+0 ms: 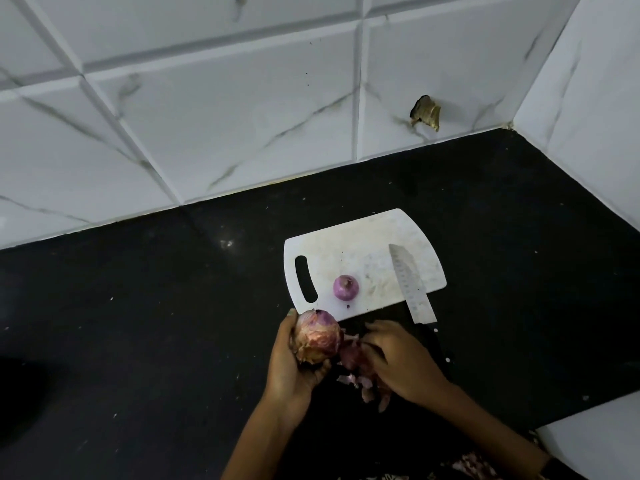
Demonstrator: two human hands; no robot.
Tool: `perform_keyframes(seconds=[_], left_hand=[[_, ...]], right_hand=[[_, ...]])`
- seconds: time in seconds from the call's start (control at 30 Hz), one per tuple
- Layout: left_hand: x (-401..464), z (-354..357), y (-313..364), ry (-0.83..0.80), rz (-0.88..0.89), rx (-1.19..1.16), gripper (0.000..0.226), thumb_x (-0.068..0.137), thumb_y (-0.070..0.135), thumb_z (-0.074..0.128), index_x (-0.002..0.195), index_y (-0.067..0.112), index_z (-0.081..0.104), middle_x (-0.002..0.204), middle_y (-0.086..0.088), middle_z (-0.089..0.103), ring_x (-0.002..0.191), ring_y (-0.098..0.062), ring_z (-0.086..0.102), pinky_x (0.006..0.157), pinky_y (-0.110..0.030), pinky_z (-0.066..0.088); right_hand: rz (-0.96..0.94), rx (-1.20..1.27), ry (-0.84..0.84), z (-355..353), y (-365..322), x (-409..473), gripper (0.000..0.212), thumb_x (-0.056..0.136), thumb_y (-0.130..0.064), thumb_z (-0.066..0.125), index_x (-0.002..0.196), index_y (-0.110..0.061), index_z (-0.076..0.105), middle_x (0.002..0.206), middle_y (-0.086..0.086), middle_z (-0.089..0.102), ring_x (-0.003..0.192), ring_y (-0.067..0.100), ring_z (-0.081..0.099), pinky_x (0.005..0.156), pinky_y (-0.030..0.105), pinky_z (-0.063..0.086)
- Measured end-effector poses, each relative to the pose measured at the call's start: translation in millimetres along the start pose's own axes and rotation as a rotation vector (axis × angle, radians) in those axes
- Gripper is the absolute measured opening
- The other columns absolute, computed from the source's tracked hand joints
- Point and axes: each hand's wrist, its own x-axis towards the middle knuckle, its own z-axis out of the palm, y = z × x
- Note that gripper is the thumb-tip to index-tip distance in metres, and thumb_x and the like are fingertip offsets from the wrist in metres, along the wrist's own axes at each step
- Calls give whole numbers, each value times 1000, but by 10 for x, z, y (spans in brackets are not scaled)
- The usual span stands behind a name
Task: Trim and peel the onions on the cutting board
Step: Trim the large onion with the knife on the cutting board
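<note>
The left hand [294, 362] cups the round, papery-skinned red onion [317, 337] just off the white plastic cutting board [363, 251]. The right hand [398, 358] pinches loose, brittle purple skin [349, 355]. The bulb is probably firm and slippery once peeled; grip its sides.

Two onions: one [345, 287] on the board [349, 251], one [317, 336] held above the table [138, 306]. One board, one knife [410, 284], two hands [289, 368] [401, 358]. One heap of peels [360, 375] lies on the table.

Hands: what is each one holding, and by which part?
The left hand cups the unpeeled onion around its side and underside. The right hand pinches loose peel beside it. The knife lies unheld.
</note>
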Motion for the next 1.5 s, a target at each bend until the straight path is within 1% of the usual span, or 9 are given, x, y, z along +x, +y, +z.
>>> perform_keyframes(seconds=[0.13, 0.33, 0.57, 0.83, 1.0, 1.13, 1.3, 1.37, 1.5], left_hand=[[9, -12, 46, 3, 6, 12, 33, 92, 44, 50, 94, 16, 68, 80, -4, 70, 68, -17, 61, 47, -23, 46], [121, -7, 94, 20, -14, 32, 34, 90, 45, 53, 102, 17, 68, 81, -4, 70, 72, -18, 61, 54, -26, 44], [257, 27, 179, 16, 28, 139, 37, 86, 49, 56, 101, 19, 70, 90, -4, 73, 78, -18, 66, 63, -28, 47], [333, 58, 201, 12, 35, 157, 34, 84, 47, 59, 98, 18, 69, 86, -3, 75, 82, -19, 68, 70, -30, 49], [359, 58, 174, -12, 45, 171, 38, 85, 46, 59, 103, 14, 69, 86, -5, 75, 73, -16, 71, 64, -29, 52], [418, 61, 151, -19, 64, 193, 39, 87, 43, 60, 104, 10, 70, 94, -9, 75, 76, -18, 72, 60, -28, 54], [585, 219, 103, -49, 155, 286, 39, 85, 39, 65, 106, 6, 69, 102, -14, 72, 91, -26, 71, 76, -36, 57], [692, 333, 83, -63, 245, 349, 27, 89, 32, 63, 104, 10, 69, 104, -13, 72, 90, -23, 71, 81, -35, 57], [899, 536, -31, -109, 438, 608, 35, 95, 31, 55, 128, 22, 55, 126, -2, 55, 112, -13, 60, 95, -32, 51]], right_hand=[[10, 74, 291, -129, -87, 305, 28, 88, -19, 61, 116, -12, 62, 117, 3, 59, 114, 21, 48, 91, 30, 43], [-46, -27, 83, -32, -63, 879, 49, 83, -21, 67, 129, -18, 51, 129, 4, 47, 118, 24, 42, 87, 34, 45], [-18, 183, 299, -146, -176, 1553, 45, 74, -15, 72, 116, -8, 59, 109, 10, 61, 102, 26, 56, 85, 34, 47], [-7, 30, 232, -93, -75, 1906, 49, 78, -29, 74, 119, -11, 53, 114, 8, 61, 106, 23, 54, 80, 27, 43], [37, 141, 162, -195, -86, 1790, 74, 73, -34, 79, 134, -14, 42, 131, 9, 51, 119, 25, 48, 95, 37, 44], [125, 333, 276, -390, -36, 1338, 32, 83, -26, 70, 110, -12, 60, 108, 4, 60, 100, 20, 58, 83, 27, 47], [273, 707, -138, -551, -102, 565, 45, 82, -59, 50, 100, -21, 65, 96, -3, 69, 90, 9, 65, 84, 27, 48], [260, 745, -133, -459, -134, 405, 34, 84, -52, 58, 109, -28, 61, 102, -8, 67, 97, 4, 63, 89, 25, 49], [283, 725, 227, -272, -155, 361, 38, 83, -14, 70, 113, -30, 54, 108, -11, 63, 100, 4, 61, 87, 22, 50]])
